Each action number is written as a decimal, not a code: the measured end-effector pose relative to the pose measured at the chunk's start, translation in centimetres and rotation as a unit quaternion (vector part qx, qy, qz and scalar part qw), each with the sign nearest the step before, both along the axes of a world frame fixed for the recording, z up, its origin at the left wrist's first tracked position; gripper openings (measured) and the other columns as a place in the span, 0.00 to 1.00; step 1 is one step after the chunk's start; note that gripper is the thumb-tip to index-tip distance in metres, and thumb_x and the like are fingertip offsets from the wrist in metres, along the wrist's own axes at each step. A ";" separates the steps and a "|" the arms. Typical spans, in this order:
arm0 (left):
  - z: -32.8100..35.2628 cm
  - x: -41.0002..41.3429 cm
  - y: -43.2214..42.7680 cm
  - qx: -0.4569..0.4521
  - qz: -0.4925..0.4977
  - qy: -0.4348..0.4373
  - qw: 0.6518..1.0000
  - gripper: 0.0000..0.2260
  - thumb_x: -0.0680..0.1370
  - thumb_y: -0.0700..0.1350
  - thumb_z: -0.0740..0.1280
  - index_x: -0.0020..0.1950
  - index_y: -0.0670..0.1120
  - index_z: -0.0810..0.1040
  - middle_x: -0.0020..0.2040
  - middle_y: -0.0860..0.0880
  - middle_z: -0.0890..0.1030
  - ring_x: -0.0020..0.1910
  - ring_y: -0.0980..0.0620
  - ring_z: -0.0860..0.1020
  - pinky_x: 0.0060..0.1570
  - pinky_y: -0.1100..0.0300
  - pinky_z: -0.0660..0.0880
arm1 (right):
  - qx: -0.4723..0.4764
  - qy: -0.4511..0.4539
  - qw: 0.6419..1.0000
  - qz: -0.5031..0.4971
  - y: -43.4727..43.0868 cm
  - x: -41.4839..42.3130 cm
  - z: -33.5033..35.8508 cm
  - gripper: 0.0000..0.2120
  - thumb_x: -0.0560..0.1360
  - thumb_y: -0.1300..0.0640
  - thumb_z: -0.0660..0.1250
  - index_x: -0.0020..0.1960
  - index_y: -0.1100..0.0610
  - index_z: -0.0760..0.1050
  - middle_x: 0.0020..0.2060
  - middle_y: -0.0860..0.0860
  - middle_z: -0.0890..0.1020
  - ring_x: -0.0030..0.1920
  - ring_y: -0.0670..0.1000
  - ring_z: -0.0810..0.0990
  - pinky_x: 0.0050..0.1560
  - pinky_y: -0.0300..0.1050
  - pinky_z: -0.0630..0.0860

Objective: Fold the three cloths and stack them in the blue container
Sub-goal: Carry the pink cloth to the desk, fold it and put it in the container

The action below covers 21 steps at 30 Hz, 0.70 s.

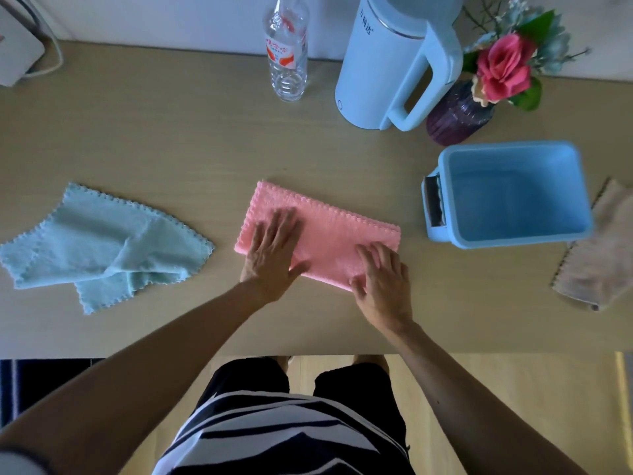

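A pink cloth lies folded into a long rectangle at the middle of the table. My left hand rests flat on its left part, fingers spread. My right hand presses on its near right corner, fingers slightly curled on the fabric. A light blue cloth lies rumpled and unfolded at the left. A beige cloth lies at the right edge, partly behind the blue container, which stands right of the pink cloth with nothing inside.
Along the back of the table stand a clear plastic bottle, a light blue kettle and a purple vase with flowers. A white device with a cable sits at the back left. The table's near edge runs just above my legs.
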<state>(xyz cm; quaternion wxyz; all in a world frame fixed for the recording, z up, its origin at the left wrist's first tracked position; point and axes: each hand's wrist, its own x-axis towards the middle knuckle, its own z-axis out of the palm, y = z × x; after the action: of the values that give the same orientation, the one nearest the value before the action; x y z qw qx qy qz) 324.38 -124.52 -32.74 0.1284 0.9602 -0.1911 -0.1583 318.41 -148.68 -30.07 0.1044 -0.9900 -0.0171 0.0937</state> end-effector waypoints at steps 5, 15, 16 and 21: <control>0.2 5.0 2.2 0.082 -0.147 -0.045 0.985 0.42 0.76 0.68 0.59 0.82 0.49 0.48 0.82 0.42 0.47 0.81 0.38 0.46 0.77 0.37 0.48 | 0.005 0.047 0.999 -0.002 1.5 -3.4 1.2 0.33 0.72 0.49 0.69 0.75 0.53 0.65 0.67 0.52 0.72 0.61 0.52 0.74 0.58 0.48 0.75; 1.2 -1.3 0.8 0.033 -0.223 -0.061 0.972 0.34 0.81 0.61 0.57 0.81 0.46 0.52 0.82 0.41 0.49 0.81 0.41 0.47 0.78 0.41 0.54 | 0.062 0.050 0.975 0.207 1.0 -3.3 1.6 0.27 0.66 0.61 0.76 0.64 0.53 0.77 0.63 0.51 0.74 0.66 0.52 0.73 0.64 0.52 0.75; 0.8 -2.1 1.0 0.042 -0.230 -0.045 0.971 0.34 0.82 0.62 0.55 0.82 0.46 0.48 0.82 0.41 0.46 0.81 0.40 0.45 0.78 0.41 0.54 | 0.050 0.055 0.973 0.217 0.6 -3.1 1.5 0.28 0.65 0.62 0.76 0.65 0.52 0.77 0.64 0.51 0.74 0.66 0.53 0.73 0.65 0.53 0.75; 0.5 -2.8 0.9 0.036 -0.224 -0.034 0.973 0.35 0.82 0.63 0.52 0.82 0.46 0.44 0.82 0.41 0.43 0.81 0.40 0.42 0.77 0.40 0.54 | 0.017 0.022 0.973 0.229 0.7 -2.3 1.1 0.19 0.68 0.62 0.74 0.58 0.54 0.80 0.60 0.50 0.78 0.61 0.52 0.76 0.63 0.51 0.74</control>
<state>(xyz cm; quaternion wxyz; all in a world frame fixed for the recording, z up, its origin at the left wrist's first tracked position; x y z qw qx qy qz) 321.54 -123.63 -32.20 0.0481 0.9019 -0.3995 -0.1571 316.12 -147.97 -28.99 0.0970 -0.9555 -0.2429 0.1363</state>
